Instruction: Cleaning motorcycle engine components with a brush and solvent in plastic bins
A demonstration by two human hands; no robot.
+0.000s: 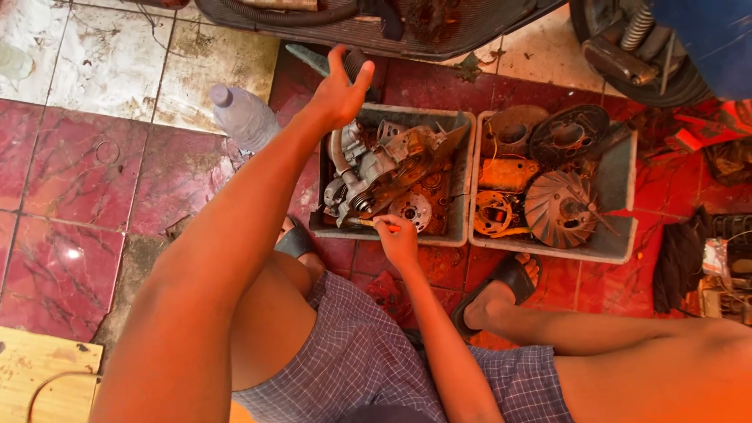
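A clear plastic bottle (243,117) with a purple cap lies on the tiled floor, left of the grey trays.

Greasy engine part (376,172) in left grey tray (462,176).

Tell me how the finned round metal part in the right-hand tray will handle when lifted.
The finned disc looks solid metal, so probably heavy and stiff. Its grimy surface may be slippery. Its round shape with a protruding shaft suggests it could wobble or roll.

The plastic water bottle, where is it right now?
In the head view the plastic water bottle lies on the tiled floor at upper left, just left of the left grey tray of engine parts and beside the raised left hand.
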